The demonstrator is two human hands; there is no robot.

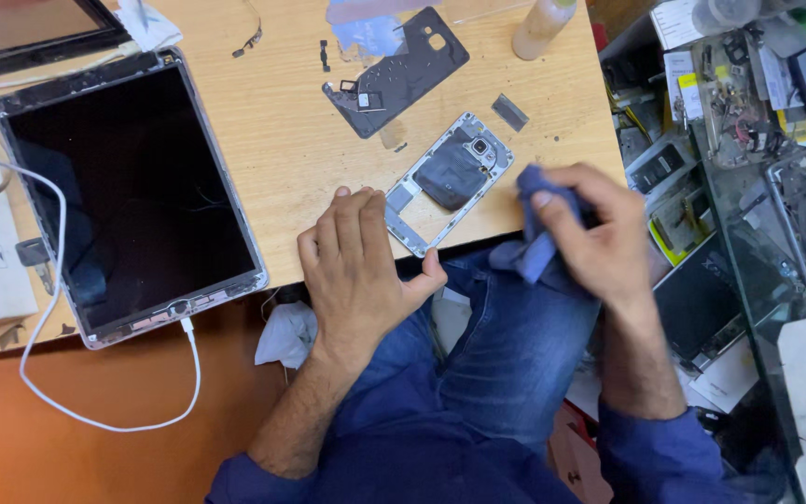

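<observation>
Right now I see my left hand [358, 266] lying flat on the near edge of the wooden bench [272, 140], fingers spread loosely and holding nothing, its fingertips just beside the lower corner of a stripped phone frame [450, 182]. That frame lies tilted on the bench, a silvery metal rim around a dark inner plate with a small round camera part near its upper end. My right hand [590, 233] sits just off the bench edge, above my lap, its grip closed around a crumpled blue cloth [535, 238], soft and folded, close to the frame's right side.

Beyond the frame lies a thin dark back cover [403, 70] with cut-outs, and a small grey rectangular piece [510, 111] rests near it. A pale bottle [543, 26] stands at the far edge. To the left, a large tablet [128, 191] lies face up, glossy black glass in a worn metal border, with a white cable [95, 415] plugged into its near end and looping down. A cluttered tray of parts [739, 103] fills the right side.
</observation>
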